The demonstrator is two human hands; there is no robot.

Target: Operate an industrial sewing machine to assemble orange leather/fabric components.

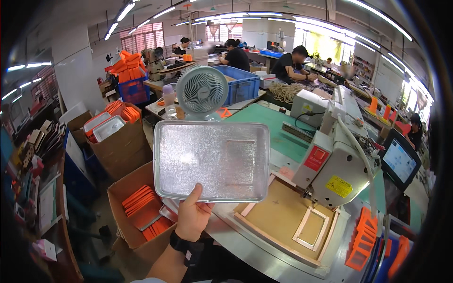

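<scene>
Wrist with a black watch comes up from the bottom edge, and that left hand (192, 218) is pinching a shiny metal tray (212, 161) by its near rim, held flat-on to the camera above the counter (255, 245). I'd keep the thumb well over that rim so it doesn't tip. Below sit a box of orange pieces (144, 210) and the sewing machine (337, 170). Right hand isn't in shot, and the tray hides whatever's behind it.

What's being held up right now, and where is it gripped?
The left hand holds up a shiny rectangular metal tray, gripped at the middle of its lower rim, thumb on the front face. No right hand is visible.
</scene>
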